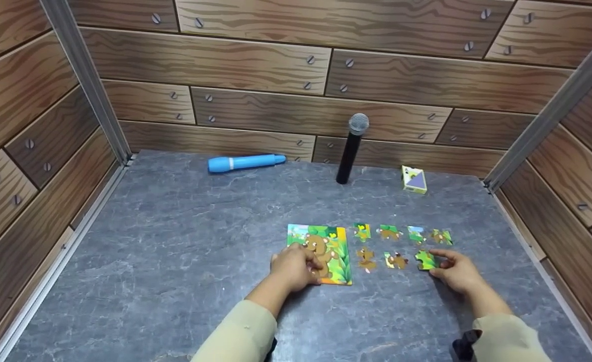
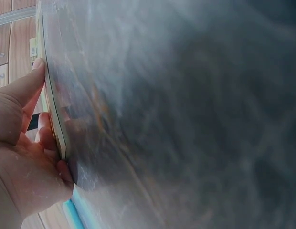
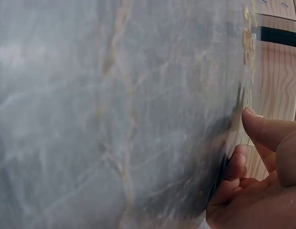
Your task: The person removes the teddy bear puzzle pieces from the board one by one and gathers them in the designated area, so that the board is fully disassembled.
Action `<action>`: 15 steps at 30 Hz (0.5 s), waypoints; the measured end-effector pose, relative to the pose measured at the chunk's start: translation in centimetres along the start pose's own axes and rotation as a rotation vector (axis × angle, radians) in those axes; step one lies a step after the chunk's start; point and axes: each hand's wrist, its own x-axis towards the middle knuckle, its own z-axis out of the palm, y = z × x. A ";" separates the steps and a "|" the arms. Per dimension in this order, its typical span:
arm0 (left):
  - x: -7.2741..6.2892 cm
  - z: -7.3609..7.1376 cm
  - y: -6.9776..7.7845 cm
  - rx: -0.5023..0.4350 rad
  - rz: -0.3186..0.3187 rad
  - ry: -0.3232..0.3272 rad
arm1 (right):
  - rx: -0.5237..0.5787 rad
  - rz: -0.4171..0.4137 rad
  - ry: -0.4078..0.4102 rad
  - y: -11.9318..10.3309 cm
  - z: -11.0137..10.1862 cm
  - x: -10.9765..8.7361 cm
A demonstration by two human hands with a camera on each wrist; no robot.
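A jigsaw puzzle board point(image 1: 343, 256) with a brown bear picture lies flat on the table. My left hand point(image 1: 293, 266) holds its near left corner, thumb at the near edge and fingers bent over the picture. In the left wrist view, the thumb touches the edge of the board point(image 2: 51, 105). To the right, my right hand point(image 1: 456, 274) pinches a green puzzle piece point(image 1: 427, 260) between thumb and fingers at table level. Several loose pieces form two rows beside the board, among them a bear piece point(image 1: 366, 257) and a green-and-yellow piece point(image 1: 362, 231).
Along the back of the grey table point(image 1: 175, 241) lie a blue marker-shaped tube point(image 1: 248, 162) and a small yellow-and-purple card box point(image 1: 414, 179). Between them a black microphone point(image 1: 348, 156) stands upright. Wood-patterned walls point(image 1: 255, 105) enclose the back and both sides.
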 end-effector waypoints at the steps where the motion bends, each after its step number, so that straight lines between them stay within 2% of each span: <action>1: 0.0 0.0 0.0 -0.001 -0.003 -0.003 | -0.012 -0.011 0.002 0.0 0.1 0.1; 7: 0.0 -0.1 0.1 0.009 -0.014 -0.013 | -0.059 -0.067 0.013 0.2 0.3 0.2; 15: 0.0 0.0 0.1 0.008 -0.009 -0.012 | -0.063 -0.048 0.009 0.2 0.3 0.0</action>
